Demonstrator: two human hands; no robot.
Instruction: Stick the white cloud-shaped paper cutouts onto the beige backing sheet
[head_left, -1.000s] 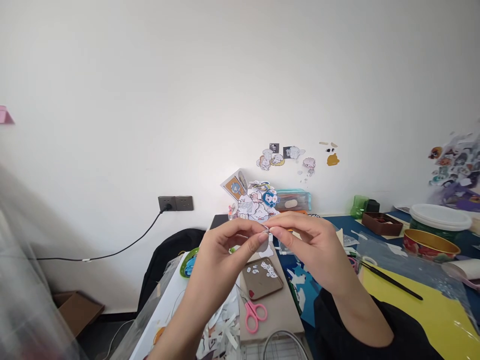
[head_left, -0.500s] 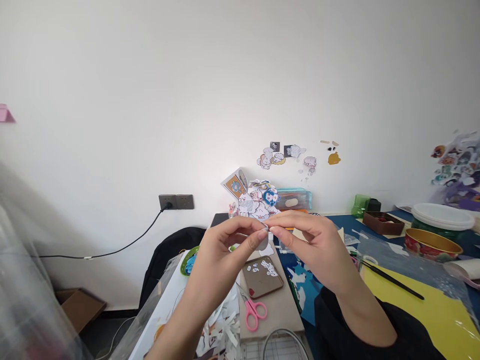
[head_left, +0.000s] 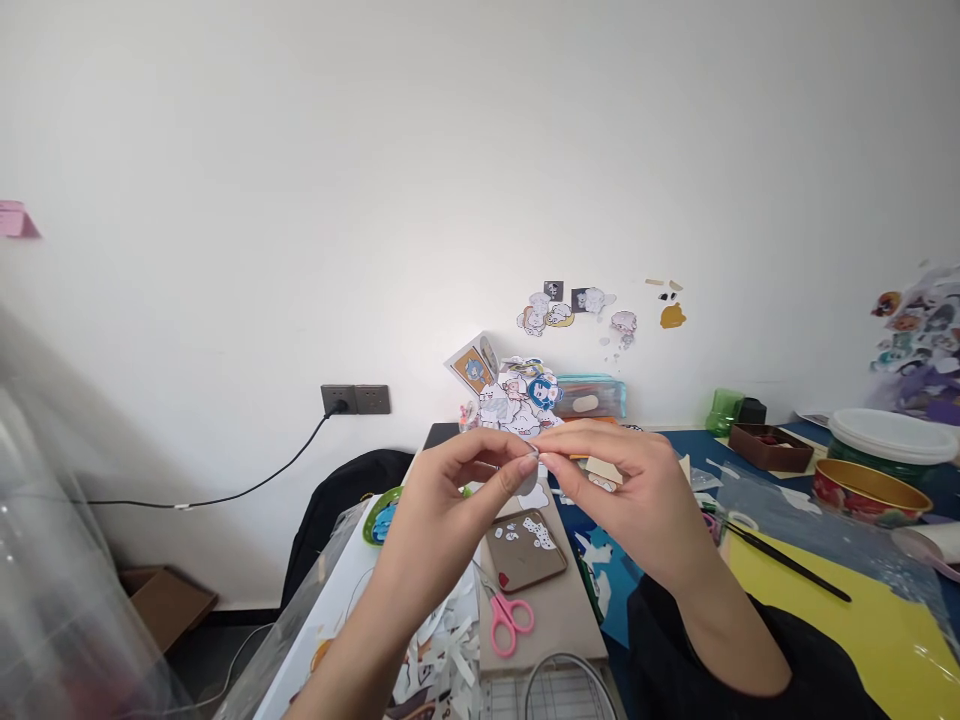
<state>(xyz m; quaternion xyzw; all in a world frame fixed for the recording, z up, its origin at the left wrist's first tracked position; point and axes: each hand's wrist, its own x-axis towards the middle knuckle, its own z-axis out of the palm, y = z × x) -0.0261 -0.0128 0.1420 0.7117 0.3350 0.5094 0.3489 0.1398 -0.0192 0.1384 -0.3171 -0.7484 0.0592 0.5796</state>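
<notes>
A small pale paper cutout (head_left: 529, 478) is pinched between the thumb and forefinger of my left hand (head_left: 442, 510), which is closed on it. Fingertips of my right hand (head_left: 637, 490) meet the cutout's upper edge, also in a pinch. Most of the cutout hides behind my left thumb. Below the hands lies a shallow brown tray (head_left: 517, 570) with small white spotted cutouts (head_left: 538, 532) and a red piece in it. Pink-handled scissors (head_left: 511, 625) rest at the tray's front, their blades partly covered by my left hand.
White paper scraps (head_left: 450, 640) are heaped on the left. Blue scraps (head_left: 611, 590), a yellow sheet (head_left: 832, 640) and a black slim tool (head_left: 787, 562) lie to the right. Farther back stand a brown box (head_left: 771, 447), a red-gold bowl (head_left: 870, 492) and a pile of printed cutouts (head_left: 521, 395).
The camera view has shifted slightly. Both hands stay together at the small paper cutout, with only a tiny change at the fingertips.
</notes>
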